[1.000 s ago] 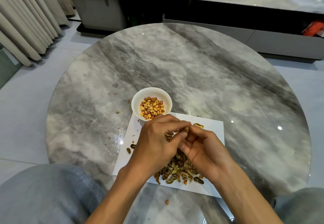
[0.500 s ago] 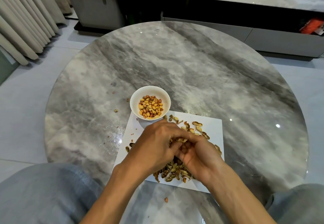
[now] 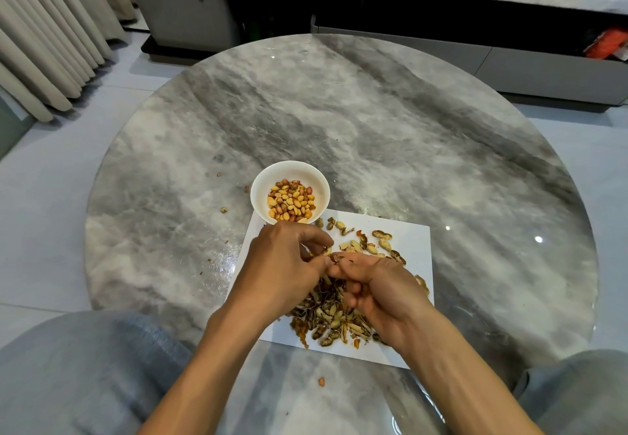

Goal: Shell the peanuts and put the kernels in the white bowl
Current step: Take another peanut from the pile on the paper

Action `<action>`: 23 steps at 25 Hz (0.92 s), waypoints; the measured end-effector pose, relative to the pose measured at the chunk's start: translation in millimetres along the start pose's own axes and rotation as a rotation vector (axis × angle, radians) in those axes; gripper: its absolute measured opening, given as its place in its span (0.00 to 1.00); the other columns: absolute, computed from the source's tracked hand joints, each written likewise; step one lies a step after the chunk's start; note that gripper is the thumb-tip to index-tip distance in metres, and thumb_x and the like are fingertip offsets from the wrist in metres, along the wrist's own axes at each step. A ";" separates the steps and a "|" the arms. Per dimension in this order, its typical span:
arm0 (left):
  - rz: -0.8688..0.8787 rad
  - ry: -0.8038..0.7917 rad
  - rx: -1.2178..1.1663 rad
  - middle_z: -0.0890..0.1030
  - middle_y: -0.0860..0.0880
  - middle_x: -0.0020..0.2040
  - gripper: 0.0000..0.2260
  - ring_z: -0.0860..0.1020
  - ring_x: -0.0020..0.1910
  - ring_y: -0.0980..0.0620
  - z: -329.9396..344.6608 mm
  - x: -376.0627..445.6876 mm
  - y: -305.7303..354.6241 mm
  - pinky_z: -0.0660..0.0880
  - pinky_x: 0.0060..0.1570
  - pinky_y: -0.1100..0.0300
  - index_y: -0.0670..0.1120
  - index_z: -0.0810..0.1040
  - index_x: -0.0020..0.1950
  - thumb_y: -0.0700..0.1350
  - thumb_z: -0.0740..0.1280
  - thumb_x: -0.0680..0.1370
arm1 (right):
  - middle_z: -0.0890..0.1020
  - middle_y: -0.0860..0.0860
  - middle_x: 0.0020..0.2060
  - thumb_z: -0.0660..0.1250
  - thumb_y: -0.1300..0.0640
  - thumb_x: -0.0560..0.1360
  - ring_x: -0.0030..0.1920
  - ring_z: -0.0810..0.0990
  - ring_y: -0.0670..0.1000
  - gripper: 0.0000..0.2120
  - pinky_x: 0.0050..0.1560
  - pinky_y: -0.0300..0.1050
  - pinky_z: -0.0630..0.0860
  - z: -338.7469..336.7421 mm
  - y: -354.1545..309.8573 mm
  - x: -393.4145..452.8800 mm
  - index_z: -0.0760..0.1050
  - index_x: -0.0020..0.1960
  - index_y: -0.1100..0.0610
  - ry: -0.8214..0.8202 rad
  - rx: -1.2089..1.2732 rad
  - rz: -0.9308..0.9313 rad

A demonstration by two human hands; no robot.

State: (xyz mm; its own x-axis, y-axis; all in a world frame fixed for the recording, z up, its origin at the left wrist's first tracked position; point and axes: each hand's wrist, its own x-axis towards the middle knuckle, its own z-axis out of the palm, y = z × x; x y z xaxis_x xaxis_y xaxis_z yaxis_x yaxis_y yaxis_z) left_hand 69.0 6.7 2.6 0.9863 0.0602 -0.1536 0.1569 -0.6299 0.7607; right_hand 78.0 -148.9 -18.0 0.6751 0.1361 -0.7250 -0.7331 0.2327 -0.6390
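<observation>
Head view: a peanut (image 3: 330,255) is pinched between left hand (image 3: 283,273) and right hand (image 3: 380,290) at frame centre, fingers of both curled around it, shell partly split. White bowl (image 3: 290,193) with kernels (image 3: 291,200) is seen just above the hands, touching the upper-left corner of the white sheet (image 3: 413,240). Empty shells (image 3: 328,319) are piled on the sheet under the hands; whole peanuts (image 3: 382,240) are scattered right of the bowl. Everything sits on the round marble table (image 3: 373,121).
</observation>
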 end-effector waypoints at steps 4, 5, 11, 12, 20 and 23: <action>-0.049 -0.045 0.110 0.83 0.59 0.44 0.10 0.79 0.42 0.64 -2.6 0.1 -0.7 0.71 0.39 0.70 0.56 0.84 0.54 0.49 0.76 0.73 | 0.78 0.54 0.28 0.67 0.60 0.79 0.23 0.63 0.46 0.07 0.22 0.38 0.61 -1.0 -1.8 1.1 0.80 0.52 0.64 0.009 -0.053 0.046; -0.063 -0.070 0.127 0.83 0.60 0.46 0.11 0.79 0.43 0.63 -3.1 -0.5 -0.7 0.72 0.41 0.68 0.56 0.84 0.55 0.50 0.76 0.73 | 0.75 0.53 0.26 0.66 0.58 0.80 0.23 0.61 0.46 0.09 0.21 0.38 0.59 -0.7 -1.4 0.4 0.79 0.53 0.64 0.024 -0.062 0.063; -0.135 0.059 0.055 0.82 0.61 0.48 0.07 0.82 0.45 0.58 -32.3 5.7 -7.0 0.80 0.47 0.54 0.56 0.83 0.55 0.50 0.71 0.78 | 0.69 0.51 0.28 0.58 0.55 0.83 0.28 0.65 0.47 0.15 0.28 0.40 0.65 12.8 -31.5 -2.7 0.72 0.40 0.59 0.039 0.300 -0.009; -0.143 0.076 0.078 0.82 0.61 0.48 0.07 0.82 0.46 0.56 -35.6 6.3 -8.3 0.81 0.47 0.52 0.56 0.84 0.55 0.50 0.70 0.78 | 0.72 0.52 0.30 0.57 0.55 0.83 0.30 0.69 0.49 0.16 0.32 0.42 0.69 23.3 -44.6 1.5 0.72 0.39 0.59 0.022 0.330 -0.054; -0.130 -0.227 0.462 0.69 0.48 0.74 0.17 0.66 0.73 0.45 -24.2 -4.2 -33.1 0.71 0.64 0.48 0.51 0.74 0.70 0.49 0.64 0.81 | 0.86 0.58 0.51 0.56 0.59 0.82 0.58 0.82 0.55 0.16 0.66 0.49 0.73 74.0 -76.9 33.3 0.80 0.58 0.64 -0.096 0.083 -0.318; -0.100 -0.322 0.531 0.54 0.46 0.80 0.23 0.53 0.79 0.46 -10.8 -5.1 -36.8 0.63 0.71 0.47 0.47 0.61 0.78 0.45 0.59 0.82 | 0.87 0.56 0.46 0.60 0.62 0.80 0.50 0.86 0.54 0.11 0.56 0.50 0.81 26.9 -72.0 19.1 0.80 0.56 0.61 0.024 0.011 -0.369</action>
State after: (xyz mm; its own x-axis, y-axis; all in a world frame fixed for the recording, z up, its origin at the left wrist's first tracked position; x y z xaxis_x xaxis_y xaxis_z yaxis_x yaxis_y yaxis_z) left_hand 58.8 38.0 -17.8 0.8904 -0.0449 -0.4529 0.1199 -0.9368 0.3287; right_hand 145.9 -137.1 21.1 0.8919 0.0183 -0.4520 -0.4394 0.2720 -0.8561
